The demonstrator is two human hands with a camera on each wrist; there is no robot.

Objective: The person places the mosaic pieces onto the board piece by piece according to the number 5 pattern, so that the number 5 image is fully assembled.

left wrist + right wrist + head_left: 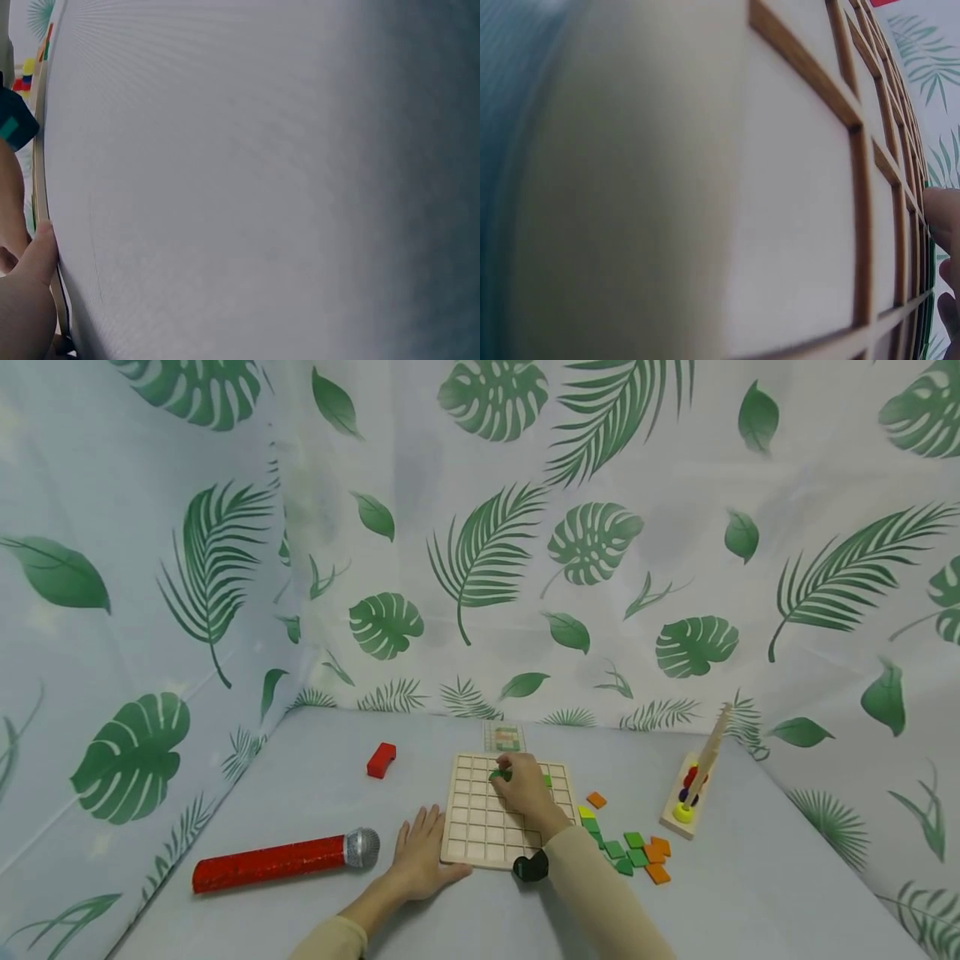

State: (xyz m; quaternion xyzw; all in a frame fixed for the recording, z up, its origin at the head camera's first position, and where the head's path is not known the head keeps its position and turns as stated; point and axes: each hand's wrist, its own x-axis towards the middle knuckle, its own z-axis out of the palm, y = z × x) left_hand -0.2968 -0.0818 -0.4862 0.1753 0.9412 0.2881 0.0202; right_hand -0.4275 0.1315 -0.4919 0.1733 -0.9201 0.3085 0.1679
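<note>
A square wooden board (480,835) with a raised grid lies flat on the table. Over its upper middle, my right hand (528,789) pinches a small green tile (497,774) between thumb and fingers, low at the grid. Part of the board is hidden under that hand and its sleeve. A lighter green tile (547,781) sits in the grid just right of the hand. Fingers spread, my left hand (420,856) rests on the table by the board's lower left corner, and its thumb (41,251) touches the board's edge.
Loose green tiles (614,849) and orange tiles (657,872) lie right of the board. A printed card (505,737) is behind it. At left are a red microphone (277,865) and a red block (381,760); at far right stands a wooden bead toy (693,793).
</note>
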